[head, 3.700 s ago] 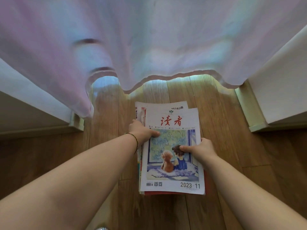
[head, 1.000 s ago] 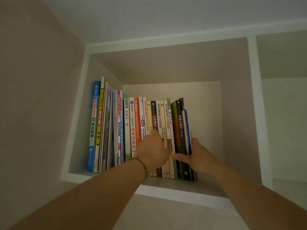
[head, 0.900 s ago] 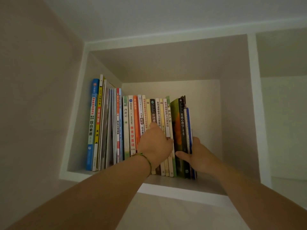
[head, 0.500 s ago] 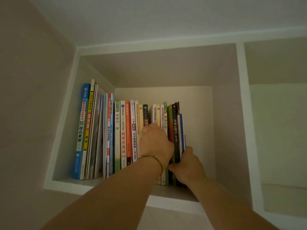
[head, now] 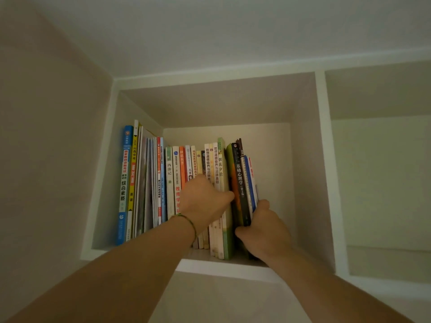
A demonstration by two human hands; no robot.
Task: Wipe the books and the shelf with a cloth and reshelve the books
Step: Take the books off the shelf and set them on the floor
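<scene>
White-painted wood frames the square shelf cubby (head: 224,266) in front of me, set into a pale wall, with a second open compartment (head: 377,183) to its right. A row of upright paperback books (head: 177,183) fills the left and middle of the cubby, spines facing me; the right end of the cubby floor stays bare up to the side wall.

At the far left of the row stands a tall blue-spined book (head: 123,183), touching a yellow-spined one (head: 133,178) beside it. Thin pale booklets follow, then a white-spined book with green marks (head: 169,183) and an orange spine (head: 182,166) near the middle.

My left hand (head: 205,201) lies over the spines in the middle of the row, fingers curled against them, the thumb reaching right to a cream-and-green book (head: 222,173). I cannot tell whether this grip really closes on any one book or only presses on them. A thin green cord bracelet (head: 189,221) circles that wrist.

My right hand (head: 263,227) is at the right end of the row, low down. Its grip wraps the last few books: the thumb lies across the front of the dark-spined book with white lettering (head: 240,183), and the fingers curl round the far side of the thin blue and white books (head: 250,180) beside it. These books stand upright, touching the rest of the row.
</scene>
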